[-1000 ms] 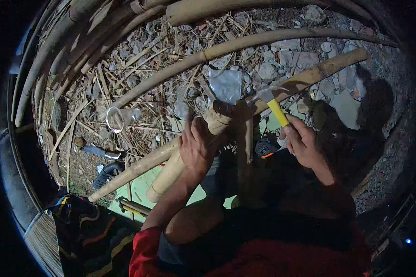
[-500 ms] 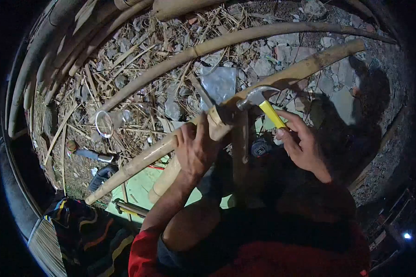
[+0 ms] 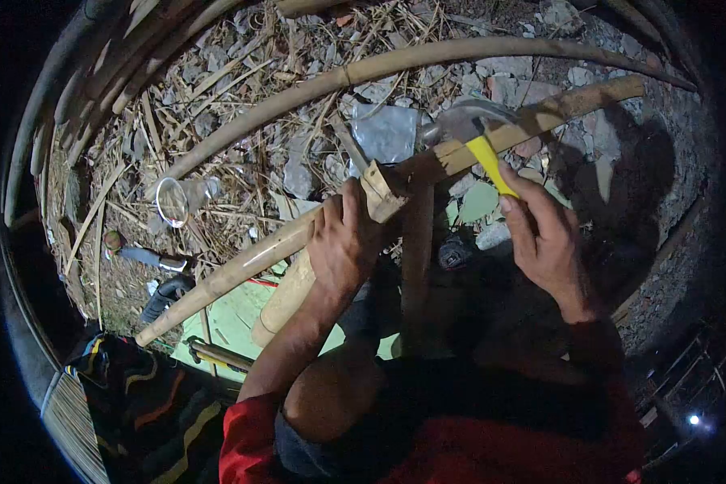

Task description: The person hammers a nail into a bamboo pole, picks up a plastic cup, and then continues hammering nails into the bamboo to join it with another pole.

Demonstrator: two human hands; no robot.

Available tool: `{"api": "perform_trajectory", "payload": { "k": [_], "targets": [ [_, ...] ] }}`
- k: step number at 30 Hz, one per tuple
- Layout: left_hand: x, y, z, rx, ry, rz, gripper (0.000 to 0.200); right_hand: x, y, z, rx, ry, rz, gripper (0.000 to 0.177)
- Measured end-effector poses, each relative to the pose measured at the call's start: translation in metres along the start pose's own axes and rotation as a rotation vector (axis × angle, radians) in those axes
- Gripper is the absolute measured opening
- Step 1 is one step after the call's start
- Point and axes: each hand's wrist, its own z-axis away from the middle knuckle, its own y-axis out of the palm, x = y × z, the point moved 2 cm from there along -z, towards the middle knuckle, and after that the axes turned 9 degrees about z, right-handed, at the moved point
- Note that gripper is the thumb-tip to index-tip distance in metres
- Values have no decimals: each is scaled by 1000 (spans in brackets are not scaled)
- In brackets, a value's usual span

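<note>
My left hand [image 3: 343, 246] is closed around a bamboo pole [image 3: 226, 286] near its upper end. That end meets another bamboo pole [image 3: 573, 109] running up to the right. A thin flat strip [image 3: 348, 145] sticks out from the cut end, just above my left fingers. In my right hand [image 3: 548, 246] is a claw hammer [image 3: 488, 157], gripped by its yellow handle. Its blurred metal head overlaps the right-hand pole in this view, to the right of the cut end. An upright bamboo piece [image 3: 417, 250] stands below the joint.
A clear plastic cup [image 3: 172, 202], a clear plastic bag [image 3: 385, 133] and a knife-like tool [image 3: 141, 255] lie on rubble and straw. A long curved pole [image 3: 452, 53] crosses behind. More poles [image 3: 89, 73] are stacked at the left. A pale green sheet [image 3: 222, 323] lies below.
The hammer has moved up and right, away from the cut bamboo end, with my right hand. My left hand keeps its hold on the pole. The view has shifted slightly.
</note>
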Motion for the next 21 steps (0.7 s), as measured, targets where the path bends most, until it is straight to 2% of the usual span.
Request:
{"api": "perform_trajectory", "payload": {
  "k": [1, 2, 5, 6, 9, 13, 14, 17, 18, 21],
  "targets": [
    [0, -1, 1, 16, -21, 14, 75, 0, 5, 2, -41, -49, 13, 41],
    [0, -3, 2, 21, -11, 16, 76, -4, 12, 7, 118, -48, 27, 40],
    [1, -3, 2, 30, 3, 18, 78, -1, 11, -1, -29, -73, 68, 36],
    [1, -1, 1, 35, -9, 9, 78, 2, 3, -2, -20, 48, 50, 35],
    [5, 4, 3, 45, -15, -35, 81, 5, -4, -3, -261, 38, -17, 34],
    [2, 1, 7, 10, 68, -20, 79, -7, 16, 3, 279, 237, -8, 33],
    [2, 1, 2, 25, 52, -29, 79, -18, 19, 7, 82, 106, -53, 34],
    [1, 0, 8, 81, 1, -40, 80, -24, 3, 7, -185, 267, -292, 35],
    [2, -1, 7, 69, 17, -35, 80, -21, -8, 6, -194, 335, -378, 35],
    [4, 4, 7, 64, 7, -36, 79, -36, 14, 7, -238, 226, -187, 35]
  ]
}}
